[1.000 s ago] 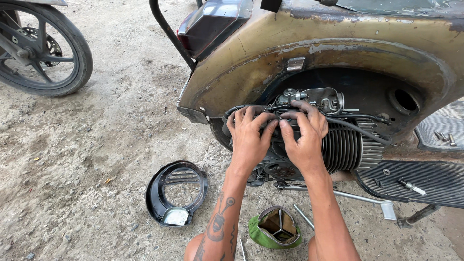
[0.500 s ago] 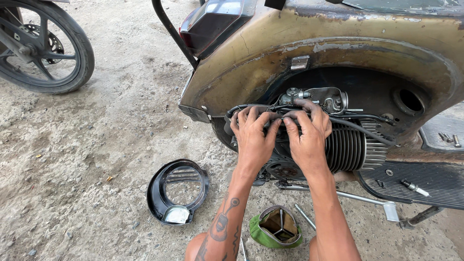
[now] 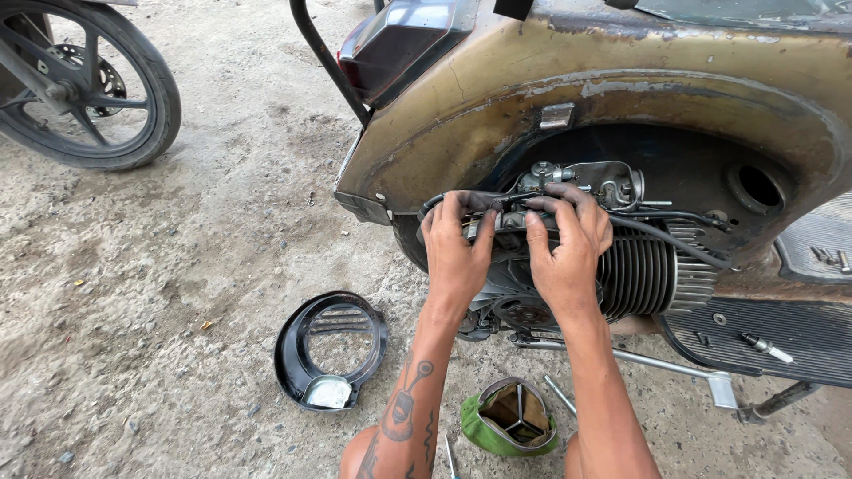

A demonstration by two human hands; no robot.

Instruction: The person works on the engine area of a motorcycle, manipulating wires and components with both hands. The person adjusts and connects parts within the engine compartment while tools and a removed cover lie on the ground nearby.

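Both my hands press on the engine of an old rusty scooter inside its open side bay. My left hand grips a dark housing part on the engine's left end, fingers curled over its top edge. My right hand sits beside it, greasy fingers over the same part, just left of the finned cylinder. Black cables run across the cylinder, and the carburettor sits above my fingers.
A black round fan cover lies on the sandy ground at left. A green pouch lies between my forearms, with metal tools beside it. A spark plug rests on the footboard. A motorcycle wheel stands at top left.
My hands stay on the engine part; the fingers have shifted slightly, and the view has moved a little closer.
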